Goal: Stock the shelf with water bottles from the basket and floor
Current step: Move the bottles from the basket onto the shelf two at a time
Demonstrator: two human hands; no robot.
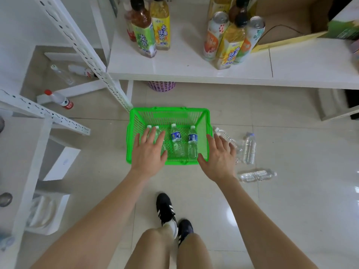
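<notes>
Your left hand [148,152], fingers spread and holding nothing, was above the left side of the green plastic mesh basket [169,110], and your right hand [219,158], equally splayed and empty, was over its right rim. 2 blue-labelled clear plastic water bottles [176,139] lay in the basket between your hands; at least 3 unlabelled clear bottles [249,148] lay on the tiled floor [291,200] just right of it.

Glossy tiled floor [291,210] down below. The green basket [169,112] sits flat on it, clear water bottles [249,148] lie scattered just to its right, and a red-capped bottle [60,100] lies off to the left. Up top, the white shelf [184,63] carries tea bottles [160,30], tall cans [214,33] and an open cardboard box [287,20].
</notes>
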